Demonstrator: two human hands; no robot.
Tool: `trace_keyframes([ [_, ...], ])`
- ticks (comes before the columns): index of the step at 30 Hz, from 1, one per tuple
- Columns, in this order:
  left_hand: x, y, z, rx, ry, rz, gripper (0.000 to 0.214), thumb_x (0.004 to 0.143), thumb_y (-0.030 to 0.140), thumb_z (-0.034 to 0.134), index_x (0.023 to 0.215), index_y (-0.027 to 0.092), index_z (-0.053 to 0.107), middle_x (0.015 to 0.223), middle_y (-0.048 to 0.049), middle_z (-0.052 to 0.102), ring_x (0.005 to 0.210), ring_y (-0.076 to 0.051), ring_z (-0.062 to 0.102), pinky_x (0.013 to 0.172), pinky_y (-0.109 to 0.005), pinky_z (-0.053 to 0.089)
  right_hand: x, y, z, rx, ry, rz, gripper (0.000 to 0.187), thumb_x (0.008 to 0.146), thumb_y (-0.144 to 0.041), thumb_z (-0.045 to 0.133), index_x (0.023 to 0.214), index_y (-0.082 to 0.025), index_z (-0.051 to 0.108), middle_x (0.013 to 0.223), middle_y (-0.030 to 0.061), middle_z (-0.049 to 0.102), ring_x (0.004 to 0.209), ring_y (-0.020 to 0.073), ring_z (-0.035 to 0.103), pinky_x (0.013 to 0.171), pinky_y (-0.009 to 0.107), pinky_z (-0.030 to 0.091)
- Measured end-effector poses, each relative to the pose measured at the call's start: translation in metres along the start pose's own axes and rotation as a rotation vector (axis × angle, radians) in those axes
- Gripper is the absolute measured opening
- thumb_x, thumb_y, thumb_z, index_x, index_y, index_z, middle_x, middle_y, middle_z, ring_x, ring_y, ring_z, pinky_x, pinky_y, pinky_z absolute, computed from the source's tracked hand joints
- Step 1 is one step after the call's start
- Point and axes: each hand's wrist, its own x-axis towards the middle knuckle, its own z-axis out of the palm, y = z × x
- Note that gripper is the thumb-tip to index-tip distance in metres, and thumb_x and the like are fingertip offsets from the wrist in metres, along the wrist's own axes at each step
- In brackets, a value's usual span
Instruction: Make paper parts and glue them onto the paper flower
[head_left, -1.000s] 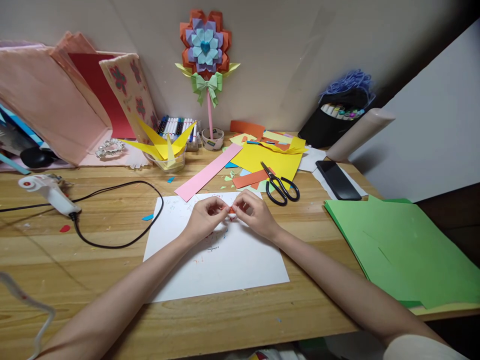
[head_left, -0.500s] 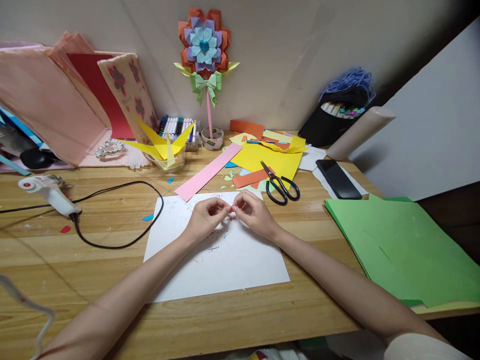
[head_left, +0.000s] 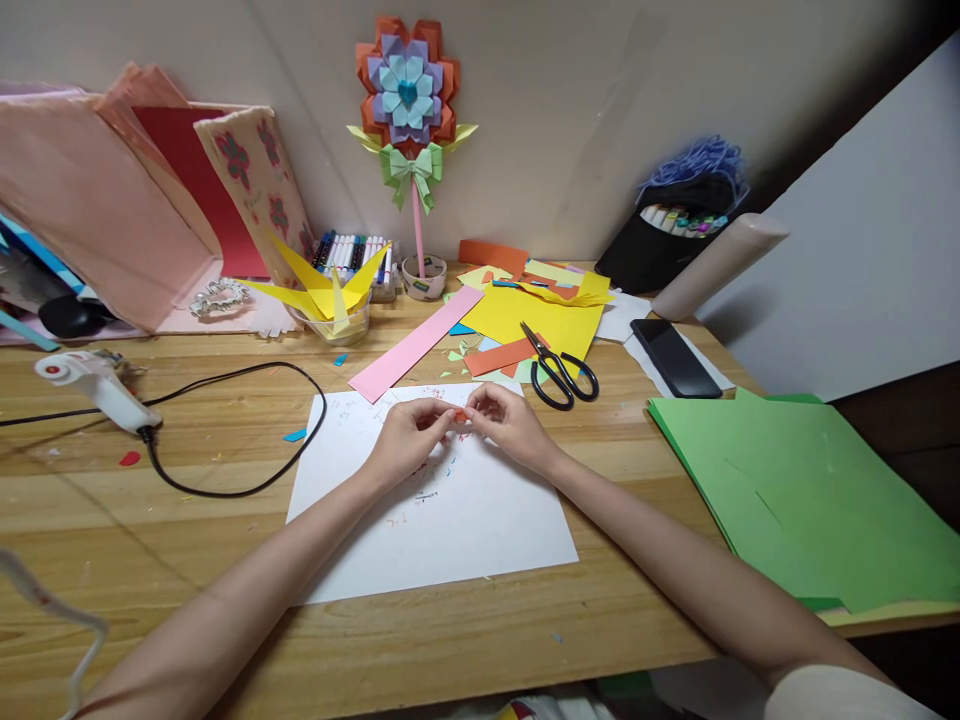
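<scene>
Between my fingertips is a small orange piece of paper, mostly covered by the fingers. My left hand pinches it from the left, thumb and forefinger closed. From the right, my right hand pinches its other side. Both hands hover over the upper part of a white sheet with coloured pen marks on it. Black-handled scissors lie just beyond my right hand, partly on an orange strip. A pink paper strip rests past my left hand, touching the sheet's far edge.
At left lies a glue gun with a looping black cord. Behind stand a yellow folded paper shape in a clear bowl and a paper flower on a tape roll. A phone and green paper lie right.
The orange piece shows more between the fingertips, and the fingers have shifted slightly around it. Both hands stay in nearly the same place.
</scene>
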Motion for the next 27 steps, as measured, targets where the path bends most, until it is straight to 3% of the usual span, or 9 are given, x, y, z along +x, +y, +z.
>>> trace_keyframes([
  [13, -0.0017, 0.0039, 0.0012, -0.025, 0.009, -0.011, 0.023, 0.074, 0.034, 0.06, 0.075, 0.013, 0.069, 0.071, -0.0057, 0.068, 0.055, -0.011, 0.056, 0.053, -0.022, 0.045, -0.0009, -0.0018, -0.0001, 0.021, -0.016, 0.004, 0.014, 0.08, -0.031, 0.056, 0.077, -0.018, 0.053, 0.075, 0.0005, 0.056, 0.067, 0.0122, 0.054, 0.061, 0.025, 0.044],
  [27, -0.0018, -0.0019, -0.0016, 0.039, -0.001, 0.01, 0.027, 0.076, 0.037, 0.057, 0.077, 0.013, 0.067, 0.073, -0.0064, 0.067, 0.06, -0.013, 0.057, 0.053, -0.023, 0.046, 0.002, -0.0048, -0.0026, 0.171, -0.07, 0.091, 0.02, 0.075, -0.035, 0.062, 0.074, -0.016, 0.056, 0.072, 0.0007, 0.055, 0.065, 0.0118, 0.053, 0.059, 0.024, 0.043],
])
